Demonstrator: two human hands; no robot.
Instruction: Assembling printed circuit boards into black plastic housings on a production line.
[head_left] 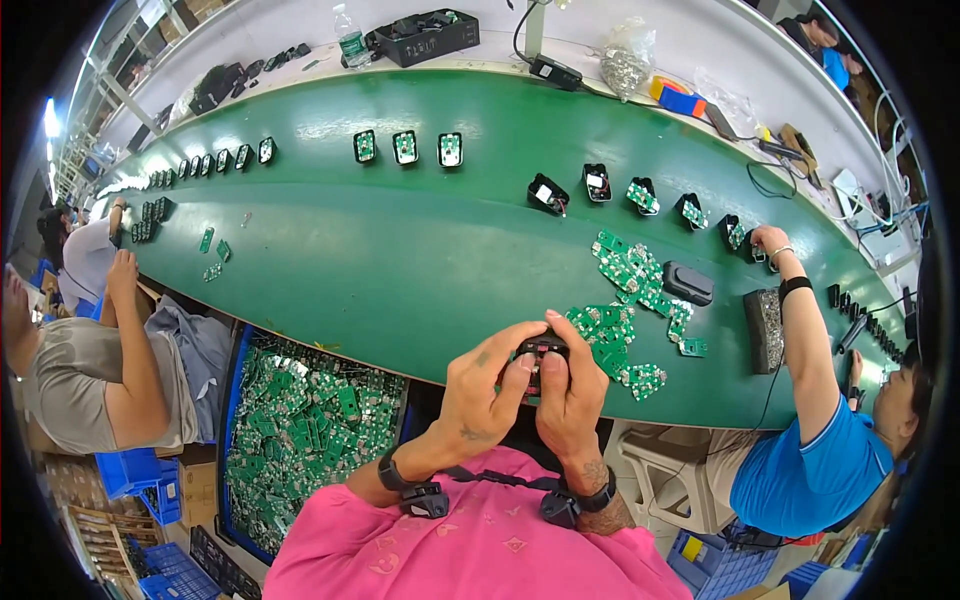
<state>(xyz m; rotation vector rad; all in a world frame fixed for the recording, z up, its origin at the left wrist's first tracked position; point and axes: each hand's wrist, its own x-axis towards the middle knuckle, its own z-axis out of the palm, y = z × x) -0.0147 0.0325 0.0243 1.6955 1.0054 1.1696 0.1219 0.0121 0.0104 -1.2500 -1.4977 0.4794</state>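
My left hand [480, 385] and my right hand [573, 392] meet at the table's near edge, closed around a small black plastic housing [543, 345]. Both thumbs press into its middle, and its inside is mostly covered by them. Just right of my hands lies a loose pile of green circuit boards [603, 330], with more boards [630, 265] spread beyond it. A closed dark grey case [688, 283] rests beside those boards.
Black housings [548, 195] stand in a row toward the right, where a co-worker's hand [768, 238] reaches. Three housings with boards [404, 147] stand at the far middle. A blue-rimmed bin [232, 400] of boards is at lower left. Another person [110, 380] sits left.
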